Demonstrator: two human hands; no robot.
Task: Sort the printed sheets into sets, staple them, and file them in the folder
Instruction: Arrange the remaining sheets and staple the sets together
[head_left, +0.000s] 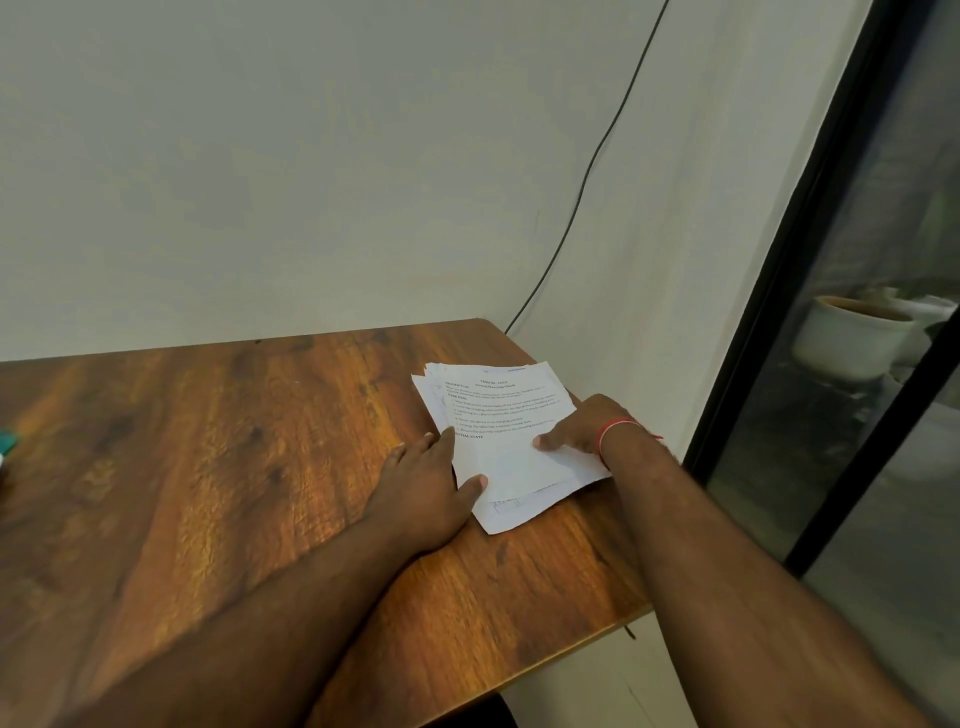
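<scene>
On counter (208, 467), right of frame centre: keep left hand (431, 483) flat, fingers straight along the left edge of the printed sheets (498, 415), thumb resting on top, and nudge the fanned edges across toward right hand (576, 423). There, thumb pressing the top sheet, fingers hidden, so grip not readable. Press lightly to avoid creasing, square up before lifting any sheet, and mind the corner apparently overhanging the counter's right edge.
</scene>
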